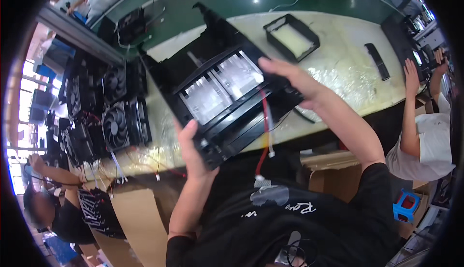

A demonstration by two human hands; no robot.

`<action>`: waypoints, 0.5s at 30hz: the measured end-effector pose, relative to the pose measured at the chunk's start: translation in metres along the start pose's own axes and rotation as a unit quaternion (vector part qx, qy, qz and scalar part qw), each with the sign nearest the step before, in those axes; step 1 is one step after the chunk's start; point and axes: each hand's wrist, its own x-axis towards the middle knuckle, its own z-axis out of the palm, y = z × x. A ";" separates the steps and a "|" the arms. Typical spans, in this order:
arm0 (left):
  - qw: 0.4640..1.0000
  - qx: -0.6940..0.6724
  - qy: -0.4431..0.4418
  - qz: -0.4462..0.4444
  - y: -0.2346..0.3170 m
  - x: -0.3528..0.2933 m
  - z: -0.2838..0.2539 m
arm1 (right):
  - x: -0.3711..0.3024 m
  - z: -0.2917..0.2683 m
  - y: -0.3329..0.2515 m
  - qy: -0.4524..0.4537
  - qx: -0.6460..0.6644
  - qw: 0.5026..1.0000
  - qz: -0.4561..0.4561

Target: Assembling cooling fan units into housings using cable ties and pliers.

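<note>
Between my two hands is a large black plastic housing, tilted above the bench. Two silvery metal panels lie side by side in its opening. My left hand grips its near left corner, thumb on top. My right hand clasps the right side, the thumb over the rim by the metal panels. A red and white cable with white connectors hangs from the housing's near side toward me. Much of my fingers is hidden under the housing.
Several black fan units stand stacked at the left. A black rectangular frame and a black strip lie on the film-covered bench. Cardboard boxes sit below its near edge. Co-workers are at both sides; one's hand is at the right.
</note>
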 end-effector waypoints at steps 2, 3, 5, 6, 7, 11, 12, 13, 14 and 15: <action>1.000 0.002 -0.023 0.011 0.027 0.009 0.031 | 0.004 0.005 -0.025 -0.004 -0.046 0.998 -0.029; 0.999 0.016 -0.044 0.023 0.044 0.019 0.039 | 0.006 0.016 -0.045 0.008 -0.061 0.996 -0.062; 0.991 0.000 -0.128 0.029 0.073 0.058 0.073 | 0.032 0.007 -0.089 0.029 -0.130 0.990 -0.039; 0.987 0.006 -0.157 0.014 0.081 0.089 0.089 | 0.057 -0.006 -0.111 0.015 -0.130 0.991 -0.035; 0.982 0.013 -0.186 -0.002 0.087 0.123 0.109 | 0.087 -0.022 -0.133 0.001 -0.129 0.991 -0.031; 0.980 0.052 -0.179 -0.064 0.070 0.273 0.165 | 0.208 -0.105 -0.189 0.042 -0.093 0.995 -0.003; 0.977 0.060 -0.192 -0.077 0.064 0.304 0.170 | 0.235 -0.124 -0.190 0.053 -0.089 0.994 -0.025; 0.973 0.066 -0.203 -0.091 0.056 0.332 0.174 | 0.258 -0.140 -0.192 0.066 -0.086 0.993 -0.044; 0.972 0.058 -0.202 -0.110 0.045 0.349 0.185 | 0.268 -0.153 -0.195 0.064 -0.082 0.993 -0.049; 0.970 0.057 -0.207 -0.117 0.036 0.364 0.193 | 0.276 -0.167 -0.198 0.081 -0.078 0.993 -0.047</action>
